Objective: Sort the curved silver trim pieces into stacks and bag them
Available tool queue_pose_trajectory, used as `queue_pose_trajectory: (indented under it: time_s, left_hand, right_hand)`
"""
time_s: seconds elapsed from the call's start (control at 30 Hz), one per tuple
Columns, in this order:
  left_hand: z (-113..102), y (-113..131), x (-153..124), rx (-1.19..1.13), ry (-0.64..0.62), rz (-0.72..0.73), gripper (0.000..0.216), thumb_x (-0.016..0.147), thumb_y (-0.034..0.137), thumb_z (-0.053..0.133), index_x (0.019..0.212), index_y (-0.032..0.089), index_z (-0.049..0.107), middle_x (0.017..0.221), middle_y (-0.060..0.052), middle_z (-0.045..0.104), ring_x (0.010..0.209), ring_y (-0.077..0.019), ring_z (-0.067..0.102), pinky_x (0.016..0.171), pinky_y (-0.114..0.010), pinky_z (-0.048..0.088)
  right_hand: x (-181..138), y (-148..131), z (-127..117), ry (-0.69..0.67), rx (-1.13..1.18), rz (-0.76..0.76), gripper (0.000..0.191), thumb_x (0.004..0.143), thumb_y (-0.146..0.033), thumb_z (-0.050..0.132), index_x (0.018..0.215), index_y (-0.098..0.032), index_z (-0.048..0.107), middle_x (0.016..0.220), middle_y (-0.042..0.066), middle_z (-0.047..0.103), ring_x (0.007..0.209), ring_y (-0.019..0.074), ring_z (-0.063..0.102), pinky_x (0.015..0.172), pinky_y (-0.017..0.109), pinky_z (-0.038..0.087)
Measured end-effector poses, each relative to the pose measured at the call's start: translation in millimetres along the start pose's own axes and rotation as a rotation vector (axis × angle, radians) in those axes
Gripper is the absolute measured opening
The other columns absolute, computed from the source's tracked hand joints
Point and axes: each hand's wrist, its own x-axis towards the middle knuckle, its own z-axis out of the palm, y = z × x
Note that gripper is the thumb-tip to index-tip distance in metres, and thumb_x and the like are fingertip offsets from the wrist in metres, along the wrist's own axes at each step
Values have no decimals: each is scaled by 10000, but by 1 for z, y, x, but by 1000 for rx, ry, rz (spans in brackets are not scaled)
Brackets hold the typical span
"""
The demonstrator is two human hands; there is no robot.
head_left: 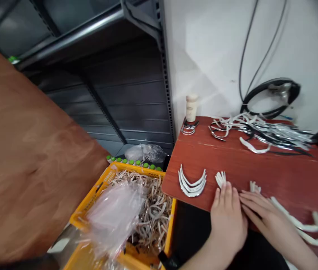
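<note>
My left hand lies flat at the near edge of the red-brown table, fingers stretched out over a small bundle of white curved strips whose ends stick out past the fingertips. My right hand rests beside it, fingers extended and pressed flat on the table, touching another bundle of white strips. A neat stack of white curved strips lies just left of my left hand. More long white curved pieces lie to the right of my right wrist.
A tangled heap of white and black strips sits at the table's back, near a coiled black cable on the wall. A small bottle stands at the back left corner. A yellow crate of strips and plastic bags sits below left, beside a brown board.
</note>
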Motion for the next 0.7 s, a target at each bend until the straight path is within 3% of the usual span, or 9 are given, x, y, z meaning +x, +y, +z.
queue_pose_trajectory:
  time_s: [0.1, 0.17, 0.2, 0.23, 0.27, 0.37, 0.47, 0.57, 0.7]
  left_hand:
    - [-25, -10, -29, -149, -16, 220, 500, 938, 304, 419, 1412, 143, 414, 1534, -44, 403, 1429, -149, 329, 1204, -285, 269]
    - [-33, -37, -59, -226, 133, 410, 389, 917, 365, 443, 1270, 227, 533, 1314, 25, 632, 1265, -89, 523, 1171, -255, 319]
    - [-34, -59, -77, -215, 254, 318, 330, 897, 374, 446, 1184, 271, 573, 1148, 61, 708, 1115, -62, 610, 1124, -222, 373]
    - [-35, -86, -94, -130, 279, 96, 271, 890, 354, 446, 1122, 337, 585, 1057, 102, 721, 1034, -44, 632, 1060, -194, 425]
    - [-36, -118, -111, -66, 305, -101, 256, 894, 291, 444, 1098, 321, 597, 1046, 59, 718, 1030, -82, 635, 1022, -250, 469]
    - [-44, -221, -150, 104, 378, -583, 340, 919, 272, 483, 1243, 185, 534, 1258, -109, 605, 1202, -239, 548, 1025, -486, 459]
    - [-55, -305, -168, 239, 379, -961, 447, 892, 362, 592, 1294, 189, 504, 1387, -109, 492, 1271, -286, 479, 1045, -561, 412]
    - [-53, -351, -171, 305, 296, -1222, 459, 881, 377, 614, 1290, 195, 515, 1391, -104, 490, 1252, -282, 495, 1031, -554, 428]
    - [-36, -369, -172, 346, 178, -1398, 439, 886, 401, 604, 1263, 188, 535, 1341, -97, 531, 1191, -265, 540, 986, -519, 471]
  right_hand:
    - [-2, 1, 2, 56, 10, -39, 383, 957, -295, 366, 1162, -189, 671, 1199, 107, 676, 1142, 290, 613, 1007, 484, 462]
    - [-2, -2, 2, 72, 6, -56, 379, 965, -309, 369, 1179, -189, 657, 1192, 98, 677, 1159, 296, 597, 1035, 496, 430]
    - [-2, -4, 2, 81, -1, -63, 374, 968, -337, 381, 1175, -193, 657, 1181, 93, 682, 1164, 306, 589, 1057, 515, 402]
    - [-2, -5, 3, 94, -13, -65, 373, 970, -370, 393, 1164, -197, 660, 1170, 88, 687, 1166, 319, 581, 1082, 544, 364]
    - [-3, -6, 4, 111, -24, -61, 379, 971, -397, 395, 1149, -199, 665, 1159, 84, 692, 1165, 332, 574, 1102, 577, 323]
    - [-4, -8, 8, 142, -43, -49, 412, 975, -446, 375, 1128, -199, 668, 1143, 82, 699, 1157, 356, 564, 1113, 637, 260]
    - [-4, -9, 10, 130, -40, -34, 430, 977, -467, 367, 1157, -195, 647, 1153, 88, 691, 1143, 341, 572, 1108, 624, 281]
    - [-3, -10, 10, 126, -39, -17, 419, 976, -470, 373, 1159, -200, 637, 1155, 88, 686, 1136, 323, 578, 1104, 607, 298]
    - [-4, -8, 12, 121, -42, -24, 406, 973, -465, 384, 1164, -199, 625, 1158, 91, 680, 1139, 314, 574, 1085, 591, 331]
